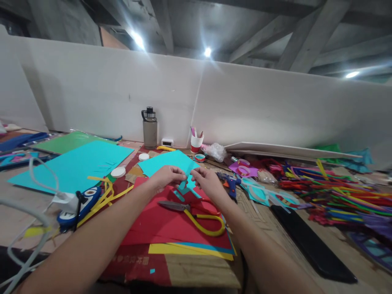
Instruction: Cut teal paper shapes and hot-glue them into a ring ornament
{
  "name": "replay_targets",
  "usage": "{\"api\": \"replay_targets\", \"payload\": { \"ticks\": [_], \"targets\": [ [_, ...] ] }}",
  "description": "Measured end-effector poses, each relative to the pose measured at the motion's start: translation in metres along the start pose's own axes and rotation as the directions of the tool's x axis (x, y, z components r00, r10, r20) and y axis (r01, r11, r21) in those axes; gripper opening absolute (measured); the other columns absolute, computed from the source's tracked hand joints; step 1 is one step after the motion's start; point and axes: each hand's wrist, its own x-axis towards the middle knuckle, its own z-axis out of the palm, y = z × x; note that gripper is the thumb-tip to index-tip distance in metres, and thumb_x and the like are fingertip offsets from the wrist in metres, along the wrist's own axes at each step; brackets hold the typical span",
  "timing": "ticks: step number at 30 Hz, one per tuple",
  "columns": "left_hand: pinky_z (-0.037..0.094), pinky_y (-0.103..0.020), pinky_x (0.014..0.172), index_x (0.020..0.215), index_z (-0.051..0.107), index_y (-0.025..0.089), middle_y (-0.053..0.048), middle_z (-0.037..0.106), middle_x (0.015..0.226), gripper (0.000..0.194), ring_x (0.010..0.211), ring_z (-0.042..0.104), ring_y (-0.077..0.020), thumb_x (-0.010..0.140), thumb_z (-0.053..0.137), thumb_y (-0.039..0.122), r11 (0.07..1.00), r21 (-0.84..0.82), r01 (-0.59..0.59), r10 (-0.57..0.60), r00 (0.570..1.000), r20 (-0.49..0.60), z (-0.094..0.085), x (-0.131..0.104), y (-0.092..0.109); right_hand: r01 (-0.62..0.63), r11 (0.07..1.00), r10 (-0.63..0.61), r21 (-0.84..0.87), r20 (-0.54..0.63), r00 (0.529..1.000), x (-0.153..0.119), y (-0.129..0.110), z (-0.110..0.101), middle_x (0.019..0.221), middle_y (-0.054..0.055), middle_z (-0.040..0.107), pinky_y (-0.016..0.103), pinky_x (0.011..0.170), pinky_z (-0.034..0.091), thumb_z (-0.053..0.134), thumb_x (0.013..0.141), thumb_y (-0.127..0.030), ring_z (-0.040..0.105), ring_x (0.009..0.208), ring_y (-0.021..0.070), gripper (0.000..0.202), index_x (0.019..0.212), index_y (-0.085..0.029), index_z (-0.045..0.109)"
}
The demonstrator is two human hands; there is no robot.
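Note:
Between my two hands is a small turquoise paper piece (184,185), pinched from both sides above a stack of red paper (147,226). My left hand (168,177) has its thumb and fingers closed on the piece's left edge. On the other side, my right hand (206,180) pinches it with closed fingers. Just below lies a pair of scissors (211,232) with red and yellow handles, its blades pointing left. A turquoise strip (179,196) rests near the blades. Behind my hands is a larger turquoise sheet (167,160).
At left lie turquoise cardstock (76,165), yellow strips (107,194) and a power strip (82,208) with cables. A bottle (150,130) and a pen cup (197,143) stand by the white wall. To the right are a glue gun (232,185), a black case (312,245) and colourful pipe cleaners (349,196).

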Motion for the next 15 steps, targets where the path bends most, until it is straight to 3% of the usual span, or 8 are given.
{"api": "replay_targets", "payload": {
  "ticks": [3, 6, 9, 15],
  "targets": [
    [0.040, -0.023, 0.052, 0.069, 0.063, 0.012, -0.005, 0.065, 0.064, 0.031, 0.055, 0.056, -0.0110, 0.057, 0.075, 0.038, 1.000, 0.011, -0.019, 0.019, 1.000, -0.011, -0.006, 0.002, -0.001, 0.101, 0.949, -0.084, -0.300, 0.068, 0.994, -0.017, -0.012, -0.010, 0.069, 0.001, 0.060, 0.024, 0.057, 0.037, 0.050, 0.081, -0.038, 0.053, 0.062, 0.0124, 0.024, 0.080, -0.018, 0.061],
    [0.039, -0.022, 0.052, 0.069, 0.061, 0.013, -0.006, 0.067, 0.066, 0.032, 0.057, 0.057, -0.0115, 0.057, 0.076, 0.038, 0.999, -0.028, -0.027, 0.025, 0.998, -0.052, -0.013, 0.005, -0.002, 0.185, 0.783, -0.036, -0.593, 0.254, 0.967, -0.045, -0.019, -0.018, 0.081, 0.005, 0.064, 0.027, 0.064, 0.038, 0.055, 0.081, -0.037, 0.056, 0.073, 0.0168, 0.023, 0.093, -0.019, 0.064],
    [0.038, -0.021, 0.050, 0.069, 0.060, 0.012, -0.006, 0.067, 0.067, 0.031, 0.054, 0.055, -0.0097, 0.058, 0.076, 0.036, 0.998, -0.059, -0.020, 0.015, 0.996, -0.085, -0.018, 0.006, -0.001, 0.285, 0.674, 0.029, -0.681, 0.410, 0.912, -0.070, -0.014, -0.019, 0.099, 0.009, 0.061, 0.030, 0.074, 0.040, 0.061, 0.077, -0.032, 0.056, 0.089, 0.0218, 0.030, 0.104, -0.021, 0.061],
    [0.039, -0.022, 0.051, 0.068, 0.060, 0.012, -0.006, 0.067, 0.065, 0.032, 0.051, 0.053, -0.0086, 0.057, 0.077, 0.037, 0.996, -0.084, 0.012, -0.017, 0.998, -0.063, -0.023, 0.005, 0.001, 0.454, 0.504, -0.039, -0.735, 0.506, 0.862, -0.080, 0.011, -0.005, 0.110, 0.009, 0.055, 0.038, 0.085, 0.038, 0.057, 0.079, -0.023, 0.047, 0.102, 0.0277, 0.037, 0.116, -0.024, 0.055]
  ]
}}
